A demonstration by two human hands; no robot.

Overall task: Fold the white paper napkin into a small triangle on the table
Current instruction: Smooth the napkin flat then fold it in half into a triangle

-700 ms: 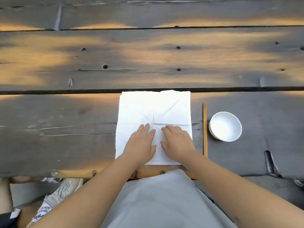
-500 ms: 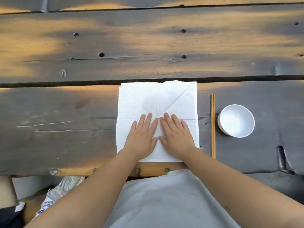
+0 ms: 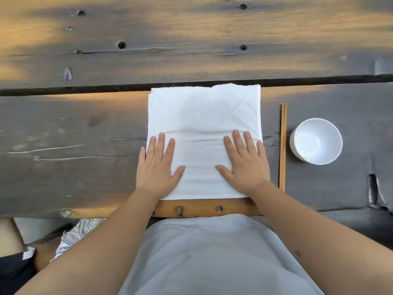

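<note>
The napkin (image 3: 204,128) lies open and square on the bench (image 3: 85,128) — creased, no fold made yet. Both hands — left (image 3: 158,167), right (image 3: 244,165) — press flat on its near corners, fingers spread, gripping nothing.

From my feed I see a weathered wooden table (image 3: 63,128) of broad grey planks filling most of the view; a dark gap (image 3: 85,90) runs straight across between the near plank and the far one; knot holes (image 3: 121,44) and thin cracks mark the boards; warm orange light falls in patches along the far plank and in a strip just past the gap, with soft shadow between; the near edge shows a paler, yellowish strip of wood (image 3: 202,207) with small dark knots; below the near left corner I make out grey ground (image 3: 38,228), dim and unclear.
</note>
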